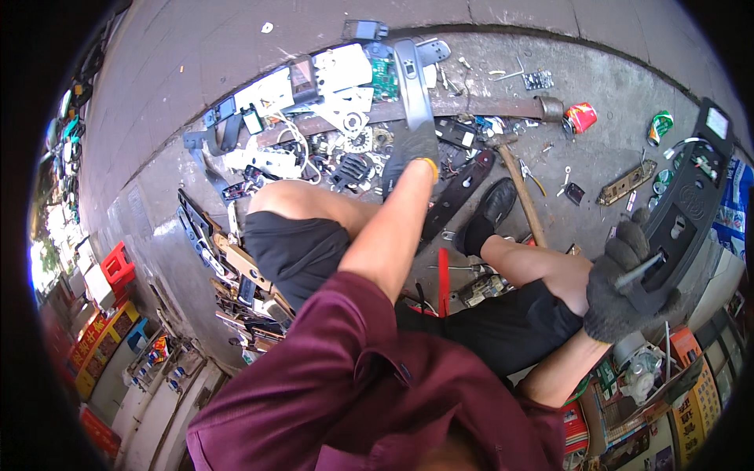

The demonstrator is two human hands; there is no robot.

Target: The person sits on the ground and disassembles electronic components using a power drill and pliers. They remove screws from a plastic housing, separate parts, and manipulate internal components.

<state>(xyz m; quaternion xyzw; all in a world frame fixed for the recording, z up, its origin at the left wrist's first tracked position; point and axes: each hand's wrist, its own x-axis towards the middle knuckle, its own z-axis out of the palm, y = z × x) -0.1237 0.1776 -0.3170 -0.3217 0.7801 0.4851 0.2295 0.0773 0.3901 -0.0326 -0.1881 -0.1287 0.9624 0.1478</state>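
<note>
My left hand (411, 147), in a dark glove, is closed round the lower end of a long, shiny silver-grey lock panel (411, 78) with a small dark square near its top. The panel points away from me over the heap of parts. On the right, my right hand (620, 286), in a grey knit glove, grips a long black lock housing (691, 196) with cut-out openings and loose white wires near its far end. A grey metal rod (638, 272) shows by the right fingers; whether it belongs to the housing I cannot tell.
A flat rusty metal bar (495, 107) crosses the ground ahead. A wooden-handled hammer (525, 196) lies beside my shoe (496, 206). Farther right are a crushed red can (580, 118) and a green can (660, 127). Lock pieces (243, 275) pile up at left; a red-handled tool (444, 282) sits between my legs.
</note>
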